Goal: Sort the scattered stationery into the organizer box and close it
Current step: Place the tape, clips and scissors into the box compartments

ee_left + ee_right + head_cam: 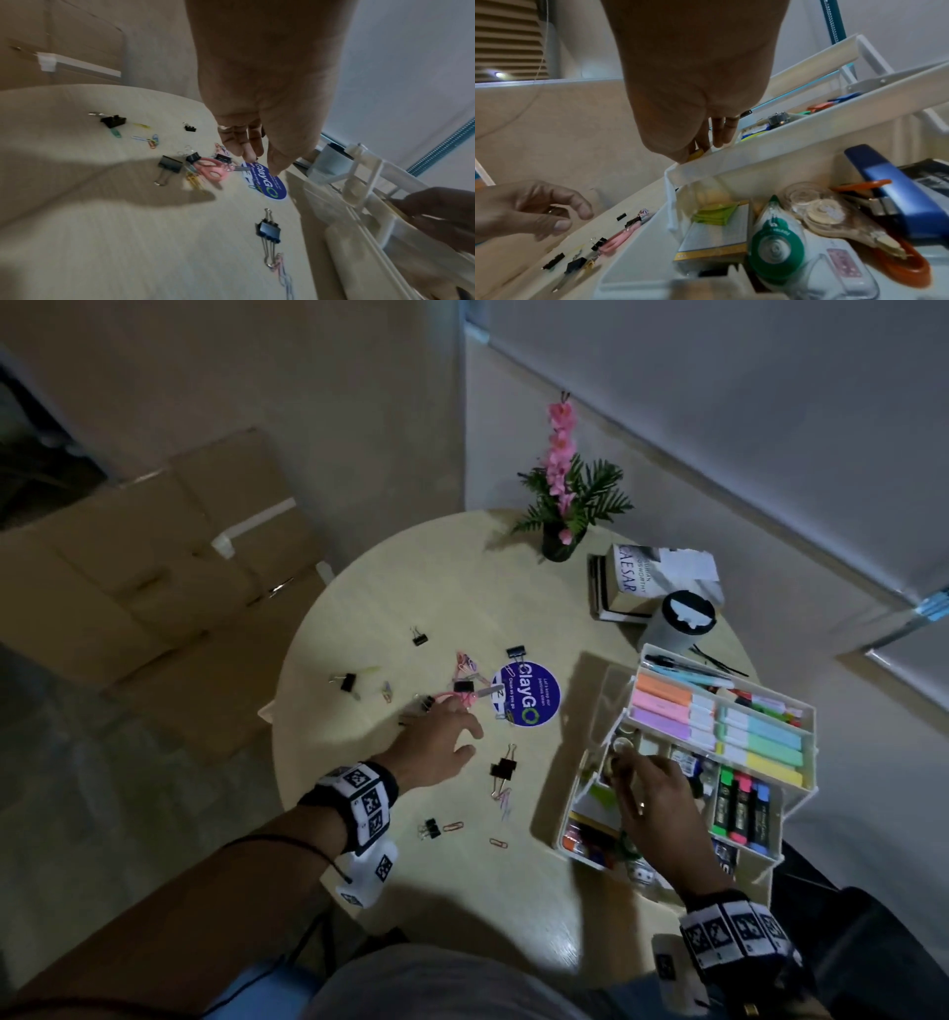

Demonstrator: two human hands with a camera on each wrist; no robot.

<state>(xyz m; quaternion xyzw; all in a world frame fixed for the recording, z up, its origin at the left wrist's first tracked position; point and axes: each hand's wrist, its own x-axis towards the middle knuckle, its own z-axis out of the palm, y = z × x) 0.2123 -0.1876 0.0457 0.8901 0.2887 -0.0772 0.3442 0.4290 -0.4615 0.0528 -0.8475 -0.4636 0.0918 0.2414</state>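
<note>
The white tiered organizer box (565, 832) stands open at the table's right, with highlighters and markers in its upper trays. My right hand (624, 757) reaches into its middle tray and pinches a small yellow item (697, 154) over the tray's rim (706, 168). My left hand (462, 726) hovers with relaxed, spread fingers and holds nothing, just short of the pink scissors (210, 168). Black binder clips (503, 768) and coloured paper clips (497, 842) lie scattered on the round table (411, 875). The box's bottom (718, 233) holds tape, a correction roller and a blue stapler.
A blue round sticker (526, 693) marks the table's middle. At the back right stand a flower pot (562, 541), stacked books (626, 582) and a cup with a black lid (685, 618). Cardboard boxes (179, 557) lie on the floor to the left.
</note>
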